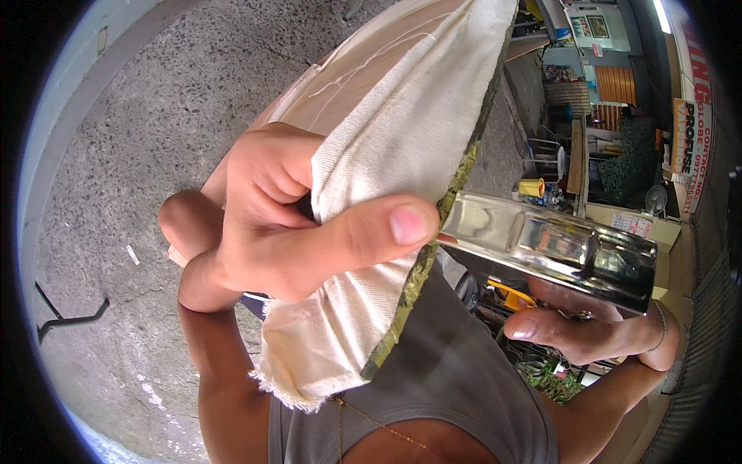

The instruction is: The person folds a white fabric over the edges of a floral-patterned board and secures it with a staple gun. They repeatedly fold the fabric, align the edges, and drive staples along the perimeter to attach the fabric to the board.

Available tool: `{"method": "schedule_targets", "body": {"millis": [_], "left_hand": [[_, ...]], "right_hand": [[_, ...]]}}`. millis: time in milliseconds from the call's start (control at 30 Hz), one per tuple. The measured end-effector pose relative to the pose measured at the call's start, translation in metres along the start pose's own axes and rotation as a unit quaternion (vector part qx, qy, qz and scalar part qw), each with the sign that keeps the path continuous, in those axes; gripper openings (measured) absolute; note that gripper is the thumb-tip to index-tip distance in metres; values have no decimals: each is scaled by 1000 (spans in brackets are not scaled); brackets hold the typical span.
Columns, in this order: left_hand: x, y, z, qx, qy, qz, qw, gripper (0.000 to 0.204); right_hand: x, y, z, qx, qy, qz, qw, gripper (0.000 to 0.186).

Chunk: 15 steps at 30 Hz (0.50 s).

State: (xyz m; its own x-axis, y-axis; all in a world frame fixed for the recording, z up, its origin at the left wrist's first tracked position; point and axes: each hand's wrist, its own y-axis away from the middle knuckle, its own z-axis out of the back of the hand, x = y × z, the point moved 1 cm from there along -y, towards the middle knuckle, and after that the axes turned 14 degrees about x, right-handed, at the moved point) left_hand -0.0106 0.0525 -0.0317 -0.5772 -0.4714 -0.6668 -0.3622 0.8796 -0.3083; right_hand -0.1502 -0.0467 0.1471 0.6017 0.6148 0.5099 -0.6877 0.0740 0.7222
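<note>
A cream woven cloth (402, 147) stretches from the upper middle down toward my chest. Its lower end is frayed, and a green camouflage-patterned strip (396, 332) runs along its right edge. My left hand (270, 216) pinches the cloth, thumb on top near that edge and fingers curled behind. On the right, my right hand (587, 329) is closed around a shiny chrome stapler (556, 243) of the plier kind. The stapler's narrow nose meets the green edge just beside my left thumb. Its handles are mostly hidden by my fingers.
Beyond the cloth lies a speckled concrete floor (147, 147). A bent black metal bar (69, 321) sticks in at the lower left. Cluttered shelves, a yellow container (531, 187), a fan (655, 199) and signboards (688, 147) stand to the right.
</note>
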Motion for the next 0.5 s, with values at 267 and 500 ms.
{"method": "schedule_targets", "body": {"millis": [267,500], "left_hand": [[9,0,5,115,-2,-73,991,17],[7,12,5,45,-20,-28,998,18]], "right_hand": [[-8,-5,-18,-46,137,32,989,54],[-34,37,14,-302,28,90,949,62]]}}
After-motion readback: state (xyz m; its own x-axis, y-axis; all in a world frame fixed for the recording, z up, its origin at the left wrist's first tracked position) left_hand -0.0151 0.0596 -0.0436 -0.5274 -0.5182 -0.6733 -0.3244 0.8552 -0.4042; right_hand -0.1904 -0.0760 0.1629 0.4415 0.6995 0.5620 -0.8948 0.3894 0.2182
